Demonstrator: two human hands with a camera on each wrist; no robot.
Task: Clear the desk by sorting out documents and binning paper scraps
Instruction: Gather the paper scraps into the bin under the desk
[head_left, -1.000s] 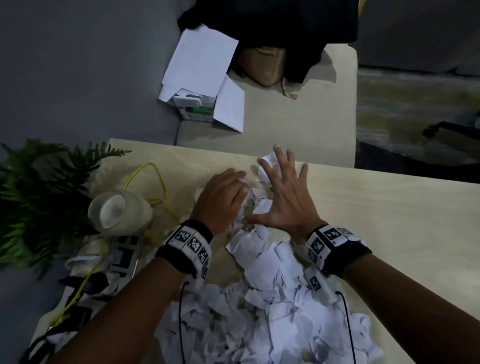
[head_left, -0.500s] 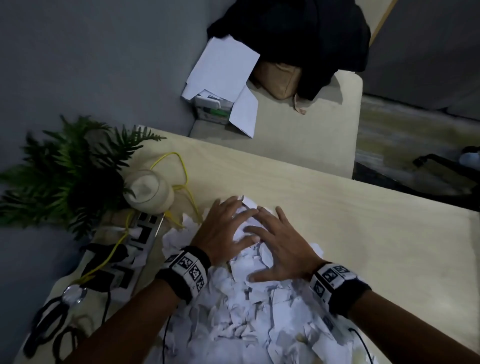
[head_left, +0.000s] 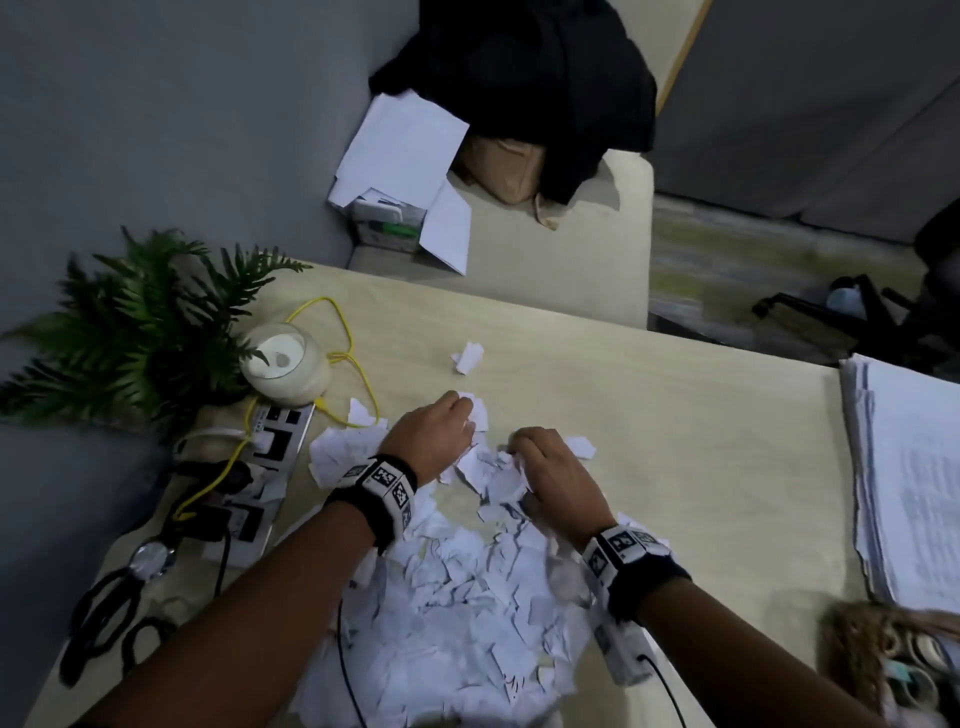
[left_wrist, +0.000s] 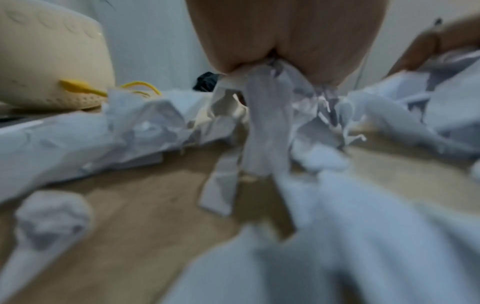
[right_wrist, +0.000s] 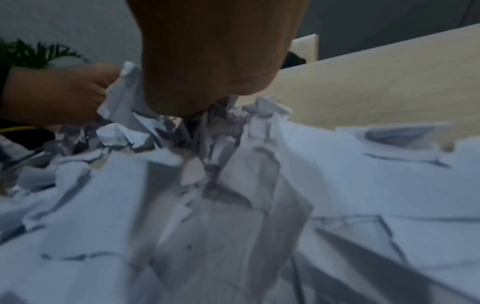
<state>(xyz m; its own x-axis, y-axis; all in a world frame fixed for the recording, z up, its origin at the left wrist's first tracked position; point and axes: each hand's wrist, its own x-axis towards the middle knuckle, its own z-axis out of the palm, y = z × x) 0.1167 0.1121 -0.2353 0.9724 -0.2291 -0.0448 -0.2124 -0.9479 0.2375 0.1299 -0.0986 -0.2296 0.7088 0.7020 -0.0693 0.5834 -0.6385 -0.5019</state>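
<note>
Dim, bluish light across my head view, soft shadows on the desk, wide-angle bending at the edges, both wrist views smeared by motion blur, foreground paper scraps out of focus

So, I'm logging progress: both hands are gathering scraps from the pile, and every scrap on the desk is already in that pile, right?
Not quite. Both the left hand and right hand grip scraps from the pile, but the head view shows one stray scrap lying apart on the desk, beyond the hands.
</note>
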